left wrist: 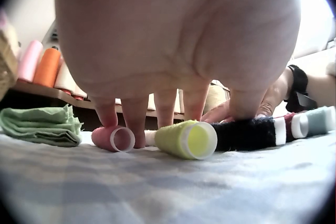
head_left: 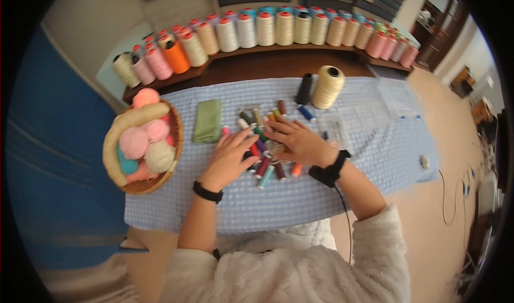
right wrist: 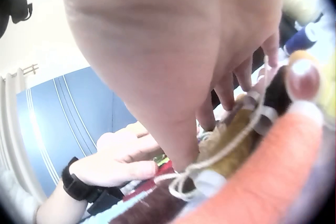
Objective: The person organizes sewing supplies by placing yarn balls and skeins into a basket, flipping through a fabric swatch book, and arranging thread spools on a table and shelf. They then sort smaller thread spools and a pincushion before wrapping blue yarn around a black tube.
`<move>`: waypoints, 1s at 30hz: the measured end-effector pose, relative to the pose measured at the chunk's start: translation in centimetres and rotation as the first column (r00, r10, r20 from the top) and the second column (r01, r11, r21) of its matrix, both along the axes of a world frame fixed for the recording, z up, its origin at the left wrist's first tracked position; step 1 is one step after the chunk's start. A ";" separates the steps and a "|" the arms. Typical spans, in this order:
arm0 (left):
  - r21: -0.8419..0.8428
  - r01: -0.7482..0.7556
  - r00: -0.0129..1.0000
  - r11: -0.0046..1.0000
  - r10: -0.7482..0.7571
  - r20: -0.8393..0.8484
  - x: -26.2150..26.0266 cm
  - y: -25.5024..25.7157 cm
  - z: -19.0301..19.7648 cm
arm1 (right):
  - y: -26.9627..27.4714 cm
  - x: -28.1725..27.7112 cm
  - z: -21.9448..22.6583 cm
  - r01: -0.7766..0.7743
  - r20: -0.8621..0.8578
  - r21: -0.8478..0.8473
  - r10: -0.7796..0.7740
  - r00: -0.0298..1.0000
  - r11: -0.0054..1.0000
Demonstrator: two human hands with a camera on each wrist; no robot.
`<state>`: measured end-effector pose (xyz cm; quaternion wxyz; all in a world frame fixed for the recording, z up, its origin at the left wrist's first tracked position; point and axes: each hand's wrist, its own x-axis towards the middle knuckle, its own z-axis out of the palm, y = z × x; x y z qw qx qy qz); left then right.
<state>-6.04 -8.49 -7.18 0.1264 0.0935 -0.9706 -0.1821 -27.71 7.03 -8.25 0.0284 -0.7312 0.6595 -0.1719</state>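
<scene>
Small thread spools in many colours lie heaped mid-table, among them a light blue spool (head_left: 265, 177) and a dark red spool (head_left: 262, 167). Over the heap's left side my left hand (head_left: 227, 156) spreads its fingers. In the left wrist view those fingers reach down among a pink spool (left wrist: 107, 139), a yellow-green spool (left wrist: 172, 139) and a black spool (left wrist: 244, 134). My right hand (head_left: 308, 142) lies across the heap's right side, fingers spread, hiding part of it. Beside its thumb, the right wrist view shows a loose cream cord (right wrist: 239, 142) and an orange spool (right wrist: 262, 166).
A folded green cloth (head_left: 207, 121) and a basket (head_left: 179, 137) of yarn balls are on the left. Behind the heap stand a large cream cone (head_left: 327, 89) and a black cone (head_left: 304, 89). Clear plastic boxes (head_left: 369, 102) lie right. A shelf (head_left: 257, 50) of thread cones runs along the back.
</scene>
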 end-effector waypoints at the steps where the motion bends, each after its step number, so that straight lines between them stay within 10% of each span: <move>1: 0.017 0.007 1.000 1.000 -0.007 0.004 0.0 0.0 0.0 | 0.0 -0.2 -0.7 0.004 -0.018 -0.003 -0.004 1.000 1.000; 23: 0.061 0.003 0.994 0.998 -0.010 0.106 -0.8 -0.4 0.7 | -0.9 -0.4 -0.3 0.063 -0.025 0.141 -0.060 0.998 0.988; 30: 0.211 0.005 1.000 0.978 -0.006 0.004 -3.7 -4.5 2.6 | 3.8 -3.3 6.7 0.085 0.264 -0.073 -0.063 0.963 0.994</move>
